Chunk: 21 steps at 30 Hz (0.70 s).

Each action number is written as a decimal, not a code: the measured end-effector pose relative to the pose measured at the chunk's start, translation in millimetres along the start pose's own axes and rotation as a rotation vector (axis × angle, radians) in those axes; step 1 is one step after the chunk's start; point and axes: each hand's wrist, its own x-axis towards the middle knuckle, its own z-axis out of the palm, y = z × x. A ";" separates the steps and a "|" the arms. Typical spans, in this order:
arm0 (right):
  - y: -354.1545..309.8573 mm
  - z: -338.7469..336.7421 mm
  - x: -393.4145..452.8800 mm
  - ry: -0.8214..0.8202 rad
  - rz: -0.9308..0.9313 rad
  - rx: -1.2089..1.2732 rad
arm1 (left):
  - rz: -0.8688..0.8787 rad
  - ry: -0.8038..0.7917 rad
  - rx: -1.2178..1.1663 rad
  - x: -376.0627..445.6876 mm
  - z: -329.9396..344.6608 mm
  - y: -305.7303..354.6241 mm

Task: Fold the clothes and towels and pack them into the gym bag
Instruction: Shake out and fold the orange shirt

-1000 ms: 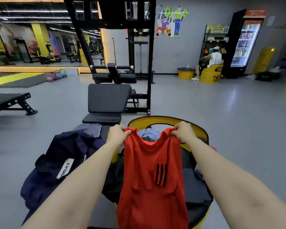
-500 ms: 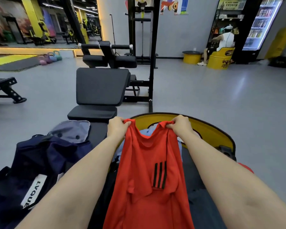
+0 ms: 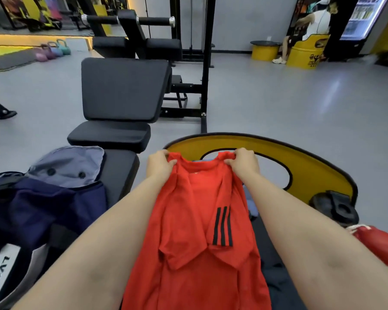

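Note:
A red T-shirt [image 3: 195, 238] with three black stripes on one sleeve hangs from both my hands, sleeves folded in over its front. My left hand [image 3: 159, 165] grips its left shoulder and my right hand [image 3: 242, 163] grips its right shoulder. The navy gym bag [image 3: 43, 209] lies open at the left on a black bench, its grey lining [image 3: 67, 166] showing. Dark clothes [image 3: 276, 285] lie under the shirt, mostly hidden, and a bit of light blue cloth [image 3: 202, 160] shows behind the collar.
A yellow barrel seat back [image 3: 300, 166] with a cut-out stands just beyond my hands. A red boxing glove [image 3: 379, 245] lies at the right. Black weight-bench pads [image 3: 121, 90] and a rack stand ahead. Kettlebells [image 3: 54, 50] sit far left; a person [image 3: 309, 30] sits far right.
The view has tilted down and drawn nearer, so the bench, bag and barrel seat look bigger. My hands keep the same grip on the shirt's shoulders.

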 end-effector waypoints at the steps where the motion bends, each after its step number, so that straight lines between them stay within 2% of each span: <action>1: 2.9 5.1 -3.2 -0.007 0.008 0.012 | -0.002 -0.038 0.010 -2.1 3.8 -6.7; 6: 7.8 15.7 -32.5 -0.015 -0.008 0.065 | 0.025 -0.115 0.064 -28.4 13.3 -35.0; 10: 1.8 18.1 -71.4 0.061 -0.195 -0.006 | 0.108 -0.059 0.190 -65.7 11.2 -42.8; 12: -2.1 25.6 -89.2 0.032 -0.279 -0.035 | 0.146 -0.060 0.185 -81.7 11.3 -44.1; 15: -7.3 36.8 -115.1 -0.089 -0.265 -0.001 | 0.140 -0.127 0.110 -100.9 14.9 -40.0; 19: -9.2 45.8 -138.9 -0.058 -0.249 0.032 | 0.092 -0.192 0.045 -120.0 17.8 -33.8; 21: -8.9 50.2 -144.0 -0.101 -0.250 -0.007 | 0.084 -0.180 0.053 -121.5 18.2 -32.9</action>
